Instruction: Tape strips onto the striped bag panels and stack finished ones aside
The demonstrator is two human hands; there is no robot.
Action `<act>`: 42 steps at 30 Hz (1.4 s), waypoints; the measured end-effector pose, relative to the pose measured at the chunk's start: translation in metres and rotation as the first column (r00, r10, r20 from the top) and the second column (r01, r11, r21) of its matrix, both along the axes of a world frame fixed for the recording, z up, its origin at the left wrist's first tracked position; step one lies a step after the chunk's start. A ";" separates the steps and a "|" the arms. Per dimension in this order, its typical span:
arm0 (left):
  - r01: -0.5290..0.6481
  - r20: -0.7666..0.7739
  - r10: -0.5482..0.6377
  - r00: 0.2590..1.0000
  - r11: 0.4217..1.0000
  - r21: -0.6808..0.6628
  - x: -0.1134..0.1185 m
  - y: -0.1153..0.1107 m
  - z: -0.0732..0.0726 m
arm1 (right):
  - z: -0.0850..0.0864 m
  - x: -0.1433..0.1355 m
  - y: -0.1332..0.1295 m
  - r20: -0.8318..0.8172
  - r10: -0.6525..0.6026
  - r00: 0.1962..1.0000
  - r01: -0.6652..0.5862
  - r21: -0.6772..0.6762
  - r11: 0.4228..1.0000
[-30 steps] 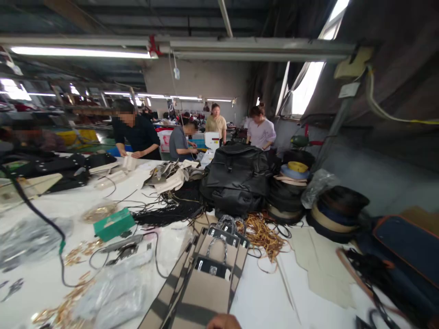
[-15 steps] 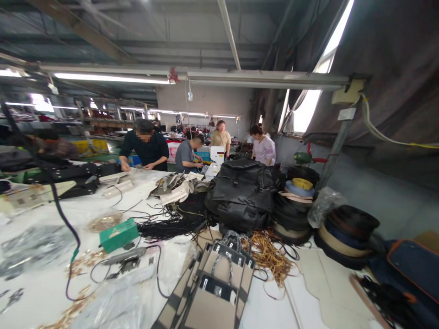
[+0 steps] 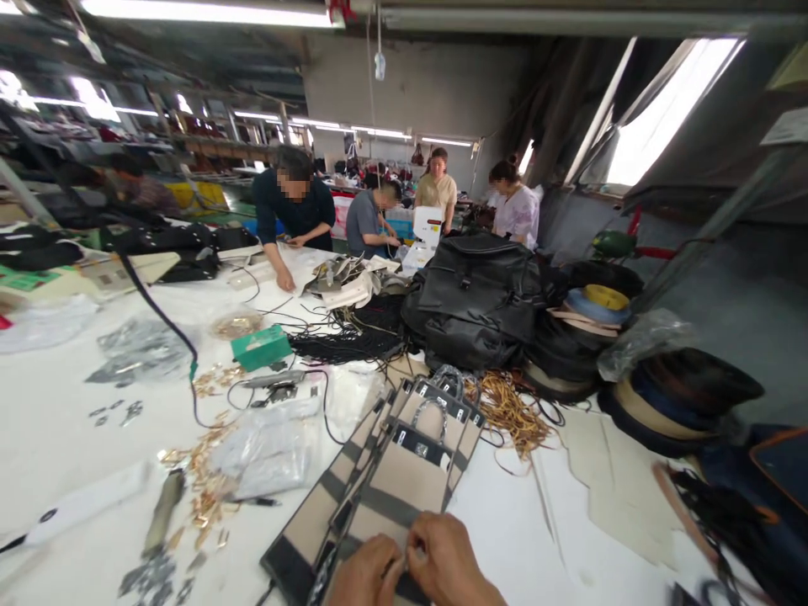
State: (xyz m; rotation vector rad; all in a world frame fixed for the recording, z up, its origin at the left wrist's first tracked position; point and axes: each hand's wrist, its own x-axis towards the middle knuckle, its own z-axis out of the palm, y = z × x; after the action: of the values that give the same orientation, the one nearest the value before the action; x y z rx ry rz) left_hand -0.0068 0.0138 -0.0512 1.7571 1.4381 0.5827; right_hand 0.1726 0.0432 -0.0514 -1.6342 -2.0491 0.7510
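Observation:
Striped beige and black bag pieces [image 3: 404, 475] with wrapped handles lie stacked near the front centre. Low in the view, my left hand [image 3: 368, 572] is closed with bent fingers over the lower end of the top piece. Close beside it on the right, my right hand [image 3: 447, 555] is curled, thumb and fingers pinched together. Whatever either hand pinches is too small or hidden to make out. The two hands nearly touch.
Gold metal parts [image 3: 205, 488], plastic bags [image 3: 271, 450] and a green box [image 3: 261, 347] lie left. Behind are a black backpack [image 3: 473, 303] and black cords [image 3: 353, 337]; brown straps [image 3: 514, 412] and strap rolls [image 3: 675, 404] sit right. Several people work beyond the table.
Both my hands have come into view at the bottom, over the bag pieces. The view has tilted down, showing more of the near table. A person across the table has stretched an arm forward.

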 end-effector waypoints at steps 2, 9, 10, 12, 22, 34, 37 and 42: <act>-0.010 0.034 0.010 0.999 1.000 -0.019 0.002 -0.002 0.003 | -0.003 0.007 0.011 -0.185 -0.111 0.976 0.108 -0.030 0.994; -0.113 0.209 0.153 0.966 0.975 -0.190 -0.002 0.005 -0.012 | -0.023 0.022 0.081 -0.509 -0.441 0.739 0.353 -0.265 0.897; -0.111 0.240 0.165 0.957 0.968 -0.223 -0.003 0.008 -0.013 | -0.026 0.021 0.088 -0.515 -0.454 0.727 0.368 -0.266 0.891; -0.109 0.289 0.192 0.938 0.953 -0.282 -0.004 0.014 -0.015 | -0.031 0.018 0.098 -0.519 -0.467 0.716 0.394 -0.253 0.884; -0.120 0.348 0.250 0.903 0.927 -0.356 -0.005 0.019 -0.023 | -0.042 0.011 0.104 -0.441 -0.492 0.751 0.471 -0.164 0.867; -0.084 0.409 0.249 0.878 0.921 -0.381 -0.007 0.024 -0.027 | -0.056 0.012 0.101 -0.447 -0.565 0.694 0.567 -0.144 0.811; -0.106 0.414 0.274 0.868 0.917 -0.386 -0.008 0.025 -0.029 | -0.057 0.013 0.095 -0.460 -0.516 0.723 0.533 -0.105 0.840; -0.135 0.426 0.307 0.851 0.911 -0.389 -0.004 0.027 -0.026 | -0.057 0.021 0.090 -0.495 -0.399 0.772 0.427 -0.060 0.902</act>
State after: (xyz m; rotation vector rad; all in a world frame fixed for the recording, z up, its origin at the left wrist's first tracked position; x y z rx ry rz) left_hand -0.0113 0.0403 -0.0772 1.0729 1.2974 0.7727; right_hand 0.1931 0.1328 -0.1081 -1.5728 -1.2759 0.8340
